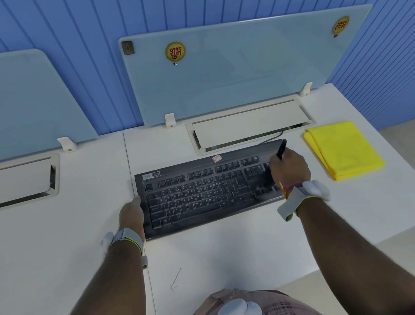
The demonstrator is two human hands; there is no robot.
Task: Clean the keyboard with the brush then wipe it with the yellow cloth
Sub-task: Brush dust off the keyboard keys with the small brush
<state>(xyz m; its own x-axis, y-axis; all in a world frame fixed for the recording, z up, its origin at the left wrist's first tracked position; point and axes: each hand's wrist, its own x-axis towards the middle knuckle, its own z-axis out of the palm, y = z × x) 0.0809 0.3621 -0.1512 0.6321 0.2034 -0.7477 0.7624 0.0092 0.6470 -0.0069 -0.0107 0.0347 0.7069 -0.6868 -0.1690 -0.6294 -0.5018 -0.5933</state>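
A black keyboard [201,194] lies flat on the white desk [216,252]. My left hand [130,211] rests against the keyboard's left edge, fingers curled on its side. My right hand [289,167] is over the keypad end at the right, closed around a black brush [282,149] whose handle sticks up and away past my knuckles. The bristle end is hidden under my hand. A folded yellow cloth [343,149] lies on the desk to the right of the keyboard, apart from it.
A pale blue glass divider [241,69] stands along the desk's back edge, with a cable flap [250,124] just behind the keyboard. The keyboard's cable runs into that flap. A second divider [0,109] and flap [5,185] are at the left. The desk's right edge is close past the cloth.
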